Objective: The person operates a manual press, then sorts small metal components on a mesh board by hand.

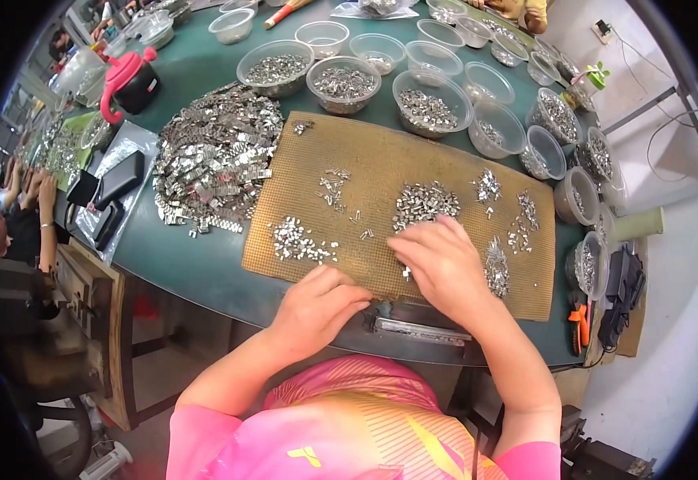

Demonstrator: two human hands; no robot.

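My left hand is at the front edge of a tan textured mat, thumb and fingertips pressed together. Whatever they pinch is too small or hidden to make out. Over the mat, my right hand has its fingers bent together just in front of a pile of small shiny metal pieces. What it holds, if anything, does not show. Another loose pile of small metal pieces lies left of it, and smaller clusters are on the right. Between my hands, a metal bar is fixed at the table edge.
A large heap of linked metal strips lies left of the mat. Clear plastic bowls of metal parts curve around the back and right. A red-and-black mug stands left; orange-handled pliers lie right. Other people sit around the table.
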